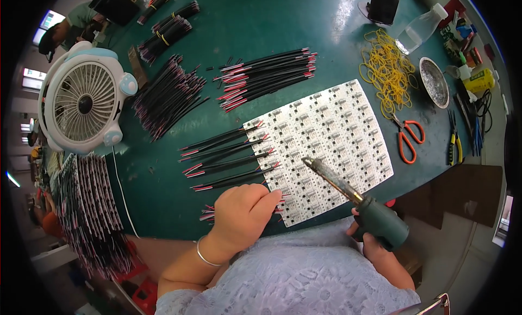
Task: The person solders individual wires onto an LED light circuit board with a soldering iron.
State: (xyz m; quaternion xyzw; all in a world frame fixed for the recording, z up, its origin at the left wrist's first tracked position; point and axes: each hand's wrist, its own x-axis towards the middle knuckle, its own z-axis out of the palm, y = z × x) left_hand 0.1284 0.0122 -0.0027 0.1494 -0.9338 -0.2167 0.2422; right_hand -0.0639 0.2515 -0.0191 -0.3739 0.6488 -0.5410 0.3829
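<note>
My left hand is closed at the near left corner of a white circuit board panel. Stripped red and white cable ends stick out to its left, and wire tips show past its fingertips; the cable between is hidden under the hand. In my right hand is a soldering gun with a dark green body. Its tip points up and left over the middle of the panel, and I cannot tell whether it touches. Several black cables lie with one end at the panel's left edge.
Behind the panel lies a row of black cables, with a bigger pile to its left. A fan stands at the left, near wired panels. Right: yellow rubber bands, metal bowl, orange-handled scissors, pliers, bottle.
</note>
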